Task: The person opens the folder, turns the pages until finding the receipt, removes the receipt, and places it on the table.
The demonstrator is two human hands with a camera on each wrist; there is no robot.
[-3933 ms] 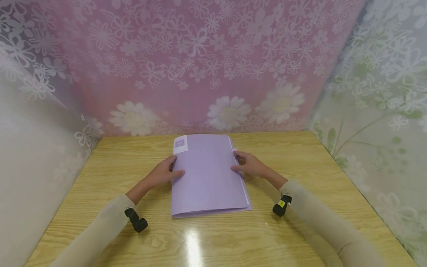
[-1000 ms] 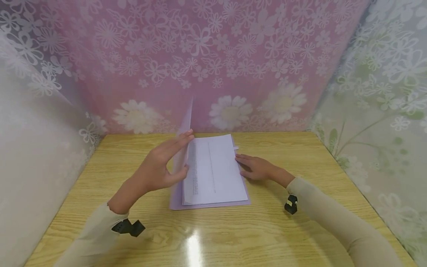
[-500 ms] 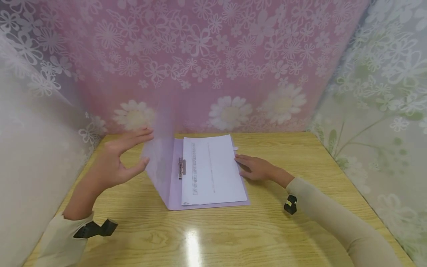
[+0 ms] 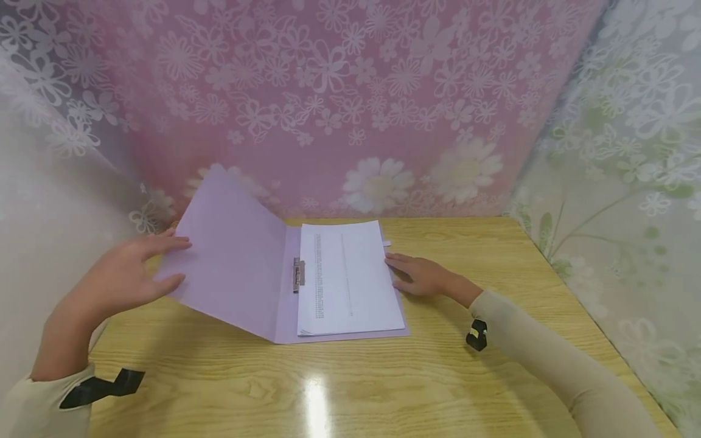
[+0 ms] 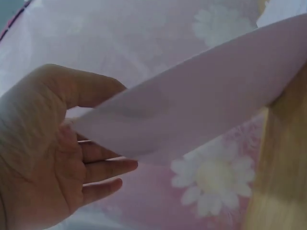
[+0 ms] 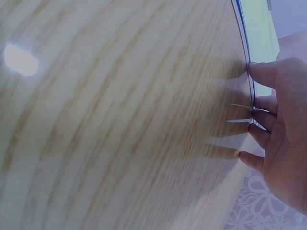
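A light purple folder (image 4: 285, 336) lies spread on the wooden table, its front cover (image 4: 230, 255) tilted up to the left. The left hand (image 4: 117, 271) is at the cover's outer edge, thumb and fingers apart with the cover between them. In the left wrist view, the cover (image 5: 201, 105) reaches into the palm of the left hand (image 5: 43, 139), whose fingers are fairly straight. Printed white sheets (image 4: 361, 280) lie inside the folder beside a metal clip (image 4: 298, 275). At the folder's right edge, the right hand (image 4: 424, 277) rests with extended fingers; its fingertips (image 6: 256, 72) touch that edge.
The wooden table (image 4: 438, 377) runs back to a pink flowered backdrop (image 4: 350, 109). Pale flowered sheeting (image 4: 630, 201) hangs on the right, and whitish sheeting (image 4: 49, 201) on the left. A small tab (image 4: 387, 243) sticks out from the folder's right edge.
The folder was closed at first, with both hands at its sides. The left hand has swung the cover up and over leftward, exposing the sheets and clip. The right hand has stayed at the right edge.
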